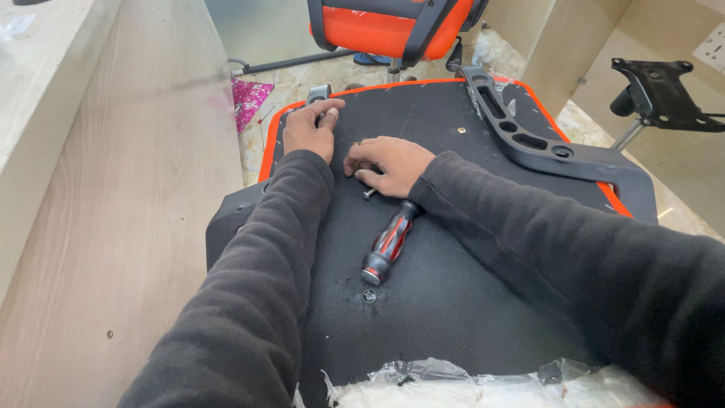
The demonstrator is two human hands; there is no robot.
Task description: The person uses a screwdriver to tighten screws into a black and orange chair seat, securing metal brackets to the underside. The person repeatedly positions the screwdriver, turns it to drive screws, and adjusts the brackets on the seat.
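An upturned office-chair seat (445,295), black fabric with an orange rim, lies in front of me. My left hand (308,130) grips a black part at its far left edge. My right hand (390,165) rests on the seat underside, fingers closed around small metal bolts (368,193). A screwdriver with a black and red handle (388,244) lies on the fabric just below my right hand, partly under my wrist. A black armrest bracket (529,143) lies along the seat's right side.
A wooden panel (128,227) stands on the left. An orange and black chair (389,30) is behind the seat. A black chair mechanism on a post (661,94) stands at right. Clear plastic wrap (468,385) lies at the near edge.
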